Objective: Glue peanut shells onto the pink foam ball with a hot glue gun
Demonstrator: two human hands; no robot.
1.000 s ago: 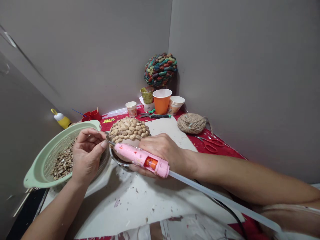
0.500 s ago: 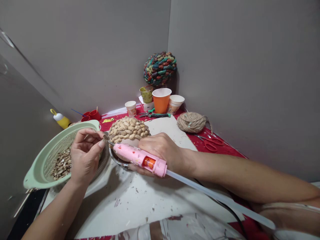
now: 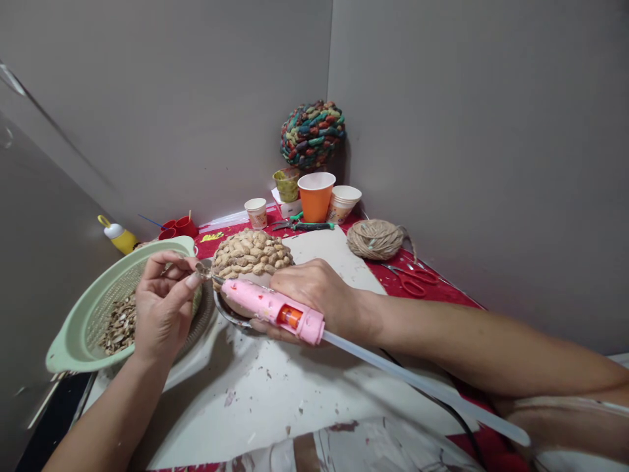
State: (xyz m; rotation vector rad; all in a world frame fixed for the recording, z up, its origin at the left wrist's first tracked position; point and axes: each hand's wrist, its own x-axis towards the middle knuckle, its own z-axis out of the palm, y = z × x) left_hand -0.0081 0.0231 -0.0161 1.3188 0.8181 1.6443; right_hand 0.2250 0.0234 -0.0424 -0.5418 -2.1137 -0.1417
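My right hand (image 3: 314,292) grips a pink glue gun (image 3: 272,311) with a long clear glue stick (image 3: 422,387) trailing from its back. Its nozzle points left at a small peanut shell pinched in the fingers of my left hand (image 3: 164,305). That hand hovers over the rim of a pale green colander (image 3: 73,331) holding many peanut shells (image 3: 118,324). Just behind the gun sits a dome covered in peanut shells (image 3: 251,252), resting in a metal bowl (image 3: 228,314).
A white board (image 3: 275,387) covers a red cloth. At the back stand an orange cup (image 3: 316,195), paper cups (image 3: 345,202), a coloured shell ball (image 3: 313,134), a twine ball (image 3: 376,239), red scissors (image 3: 413,278), pliers (image 3: 302,225) and a yellow bottle (image 3: 120,237). Grey walls close in.
Both hands have drifted slightly left and up together. The shell stays at the gun's nozzle.
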